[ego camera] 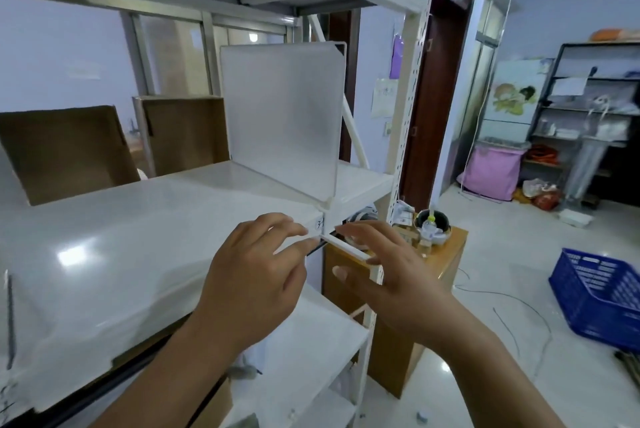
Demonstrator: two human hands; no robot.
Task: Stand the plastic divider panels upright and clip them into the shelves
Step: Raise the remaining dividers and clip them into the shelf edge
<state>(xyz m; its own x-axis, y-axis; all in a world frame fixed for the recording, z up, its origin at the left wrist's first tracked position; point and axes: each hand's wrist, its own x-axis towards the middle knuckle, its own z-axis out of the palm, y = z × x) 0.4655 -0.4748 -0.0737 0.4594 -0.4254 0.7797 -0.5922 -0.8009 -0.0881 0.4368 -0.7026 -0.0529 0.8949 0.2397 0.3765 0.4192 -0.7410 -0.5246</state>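
A translucent white divider panel [282, 116] stands upright on the white middle shelf [145, 219], near its right end. Its front corner clip [327, 216] sits over the shelf's front lip. Just below that lip a short white strip [346, 248] slants down to the right between my hands. My left hand [256, 275] pinches the strip's left end with its fingertips. My right hand [384, 268] is spread behind the strip with straight fingers, and the thumb hangs free below it. How the strip joins the clip is hidden.
Two brown cardboard boxes [69, 150] stand at the back of the shelf. The perforated white upright post [410, 109] rises right of the panel. A wooden cabinet [433, 275] with small items stands below, and a blue crate [599, 299] lies on the floor.
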